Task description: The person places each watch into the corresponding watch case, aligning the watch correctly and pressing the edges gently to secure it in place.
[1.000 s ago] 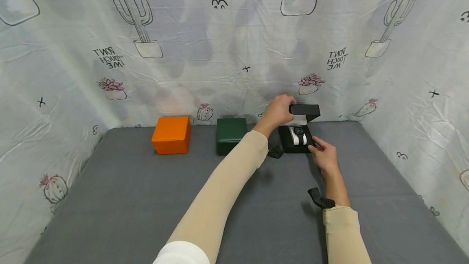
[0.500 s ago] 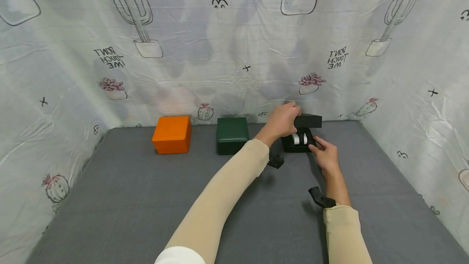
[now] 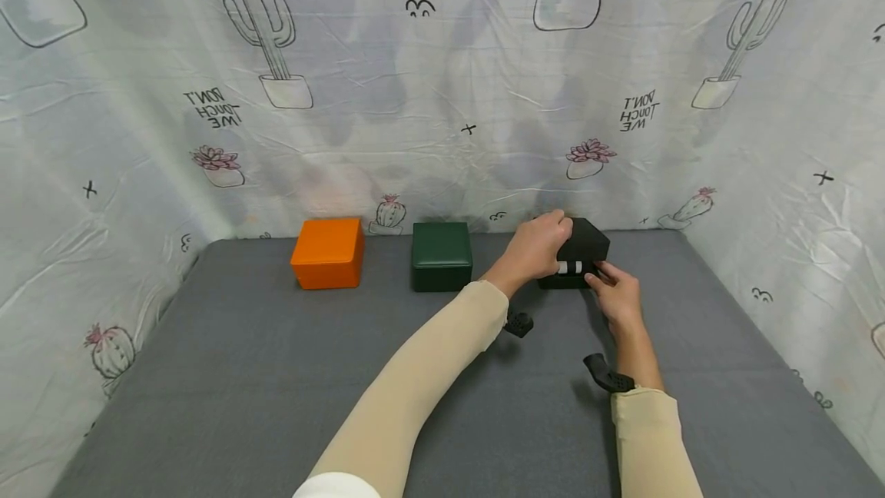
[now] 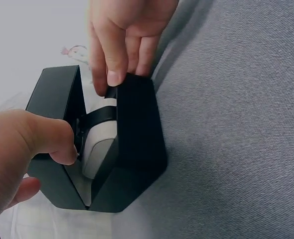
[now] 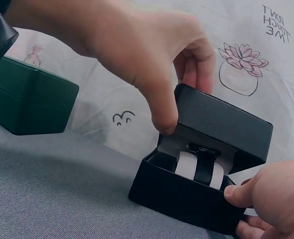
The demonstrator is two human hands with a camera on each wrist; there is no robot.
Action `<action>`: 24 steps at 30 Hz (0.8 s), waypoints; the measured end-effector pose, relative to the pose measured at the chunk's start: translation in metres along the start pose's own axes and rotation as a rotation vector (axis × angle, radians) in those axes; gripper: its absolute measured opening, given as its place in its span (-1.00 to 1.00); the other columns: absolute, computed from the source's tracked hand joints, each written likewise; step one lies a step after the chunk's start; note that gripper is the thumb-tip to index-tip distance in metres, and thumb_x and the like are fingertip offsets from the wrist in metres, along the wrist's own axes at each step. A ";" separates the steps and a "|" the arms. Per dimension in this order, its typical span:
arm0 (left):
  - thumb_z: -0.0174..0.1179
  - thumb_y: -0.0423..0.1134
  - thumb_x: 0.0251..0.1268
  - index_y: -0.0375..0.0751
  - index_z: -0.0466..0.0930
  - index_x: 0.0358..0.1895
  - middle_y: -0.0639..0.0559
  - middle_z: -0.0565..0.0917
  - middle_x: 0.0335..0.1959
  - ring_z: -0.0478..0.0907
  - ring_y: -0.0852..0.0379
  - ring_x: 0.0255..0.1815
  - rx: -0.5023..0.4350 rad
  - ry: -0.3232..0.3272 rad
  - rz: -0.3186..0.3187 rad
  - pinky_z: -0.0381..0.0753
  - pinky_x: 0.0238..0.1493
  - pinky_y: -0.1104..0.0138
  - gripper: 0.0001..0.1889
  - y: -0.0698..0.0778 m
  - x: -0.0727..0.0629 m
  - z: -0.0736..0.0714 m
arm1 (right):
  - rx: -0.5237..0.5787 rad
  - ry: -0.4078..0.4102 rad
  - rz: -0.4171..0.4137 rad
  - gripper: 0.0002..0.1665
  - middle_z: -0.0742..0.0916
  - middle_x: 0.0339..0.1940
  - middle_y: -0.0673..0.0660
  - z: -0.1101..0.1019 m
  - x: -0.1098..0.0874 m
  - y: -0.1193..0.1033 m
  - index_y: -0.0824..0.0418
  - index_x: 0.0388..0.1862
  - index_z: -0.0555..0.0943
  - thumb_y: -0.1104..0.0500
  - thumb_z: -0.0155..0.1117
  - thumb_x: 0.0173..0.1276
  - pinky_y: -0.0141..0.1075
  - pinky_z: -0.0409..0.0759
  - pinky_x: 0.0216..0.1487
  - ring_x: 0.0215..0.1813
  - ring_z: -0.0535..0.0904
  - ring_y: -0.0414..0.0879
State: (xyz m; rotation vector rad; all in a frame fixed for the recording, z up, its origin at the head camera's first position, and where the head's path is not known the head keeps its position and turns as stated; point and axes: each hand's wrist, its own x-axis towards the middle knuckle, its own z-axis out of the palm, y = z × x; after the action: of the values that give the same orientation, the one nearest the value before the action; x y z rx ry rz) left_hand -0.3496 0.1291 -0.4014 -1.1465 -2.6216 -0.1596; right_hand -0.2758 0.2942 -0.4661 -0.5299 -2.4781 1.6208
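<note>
A black watch box (image 3: 584, 240) stands at the back right of the table, its lid tilted partway down over the base. Inside it, a black-strapped watch (image 5: 205, 168) wraps round a white cushion (image 5: 187, 165); the lid mostly hides the dial. My left hand (image 3: 534, 247) grips the lid (image 5: 221, 127) at its left side, thumb at the front edge and fingers behind. With thumb and fingers, my right hand (image 3: 618, 300) holds the front right corner of the base (image 5: 187, 196), which rests on the cloth.
Left of the black box stands a closed green box (image 3: 442, 256), and farther left a closed orange box (image 3: 328, 253). A grey cloth (image 3: 276, 375) covers the table. Behind hangs a white curtain (image 3: 442, 68) with cactus drawings.
My left hand has swung the lid forward and down, from raised to partly lowered over the watch. My right hand has stayed at the base's right corner.
</note>
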 end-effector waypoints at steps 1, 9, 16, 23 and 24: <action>0.32 -0.17 0.16 -0.04 0.50 -0.04 0.09 0.48 -0.12 0.48 0.23 -0.20 0.001 -0.001 -0.002 0.55 -0.27 0.36 -0.69 0.000 0.000 0.001 | 0.005 0.001 0.002 -0.39 0.32 0.51 0.21 0.000 0.000 0.000 0.18 0.48 0.27 0.17 0.10 0.48 0.00 0.36 0.40 0.49 0.27 0.15; 0.31 -0.16 0.17 -0.07 0.46 0.09 0.07 0.48 -0.04 0.51 0.22 -0.12 0.059 -0.008 0.008 0.59 -0.28 0.36 -0.59 0.004 -0.003 0.006 | 0.040 0.010 0.025 -0.39 0.35 0.49 0.23 0.001 0.001 0.000 0.16 0.47 0.28 0.18 0.11 0.48 -0.02 0.38 0.39 0.47 0.32 0.13; 0.33 -0.12 0.15 -0.07 0.43 0.14 0.08 0.47 0.03 0.51 0.23 -0.04 0.084 -0.015 0.008 0.61 -0.21 0.38 -0.52 0.008 -0.004 0.012 | 0.055 0.018 0.012 -0.38 0.37 0.47 0.27 0.000 0.001 0.003 0.22 0.47 0.26 0.16 0.09 0.49 -0.05 0.38 0.40 0.46 0.33 0.14; 0.35 -0.16 0.14 -0.07 0.39 0.16 0.09 0.46 0.09 0.49 0.22 0.03 0.106 -0.025 0.015 0.62 -0.22 0.39 -0.49 0.013 -0.007 0.019 | 0.003 -0.010 -0.007 -0.32 0.45 0.41 0.28 -0.005 0.002 0.005 0.20 0.47 0.29 0.16 0.21 0.41 -0.31 0.54 0.21 0.40 0.41 0.11; 0.34 -0.16 0.15 -0.06 0.38 0.17 0.09 0.46 0.10 0.48 0.23 0.04 0.105 -0.029 0.016 0.62 -0.23 0.39 -0.48 0.014 -0.007 0.019 | -0.006 -0.022 -0.012 -0.30 0.45 0.41 0.28 -0.005 0.002 0.004 0.19 0.48 0.27 0.17 0.23 0.40 -0.40 0.54 0.13 0.40 0.41 0.11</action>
State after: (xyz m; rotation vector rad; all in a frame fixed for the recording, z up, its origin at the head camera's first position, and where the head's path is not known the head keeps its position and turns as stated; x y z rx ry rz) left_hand -0.3387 0.1372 -0.4222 -1.1420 -2.6114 -0.0024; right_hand -0.2748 0.3010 -0.4681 -0.5000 -2.4979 1.6241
